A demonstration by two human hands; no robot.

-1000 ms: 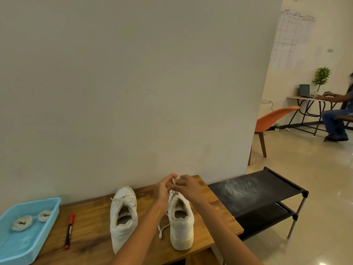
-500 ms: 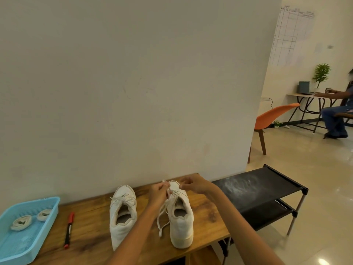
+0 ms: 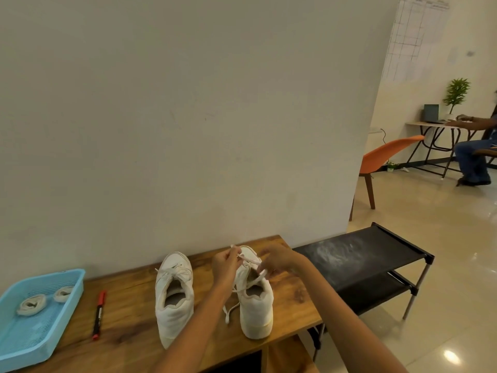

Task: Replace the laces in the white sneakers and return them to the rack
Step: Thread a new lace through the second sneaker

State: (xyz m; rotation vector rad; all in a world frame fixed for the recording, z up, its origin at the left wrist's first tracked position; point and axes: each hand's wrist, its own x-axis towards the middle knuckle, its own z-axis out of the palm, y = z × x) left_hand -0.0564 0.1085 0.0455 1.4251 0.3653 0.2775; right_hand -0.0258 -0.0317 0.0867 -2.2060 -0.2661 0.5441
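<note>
sneakers point(image 3: 174, 294): white, greyish insoles
lace point(image 3: 234, 305): white
table point(image 3: 129, 300): brown wood, dark grain streaks
tray point(image 3: 72, 300): lt blue, ribbed
marker point(image 3: 98, 314): red cap, blk/red body
rack point(image 3: 376, 254): blk, whitish dust smear
chair point(image 3: 387, 154): orange seat, brown legs
wall point(image 3: 188, 103): off-white

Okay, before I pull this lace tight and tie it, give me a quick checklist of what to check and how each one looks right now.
1. Both lace ends held: left hand and right hand each pinch the lace - ok.
2. Lace through every eyelet of the right sneaker: hands cover them - cannot tell.
3. No slack hanging: one strand dangles beside the shoe onto the table - not ok.
4. Left sneaker laced and tied: ok.
5. Rack top shelf free for the pair: ok.
</note>
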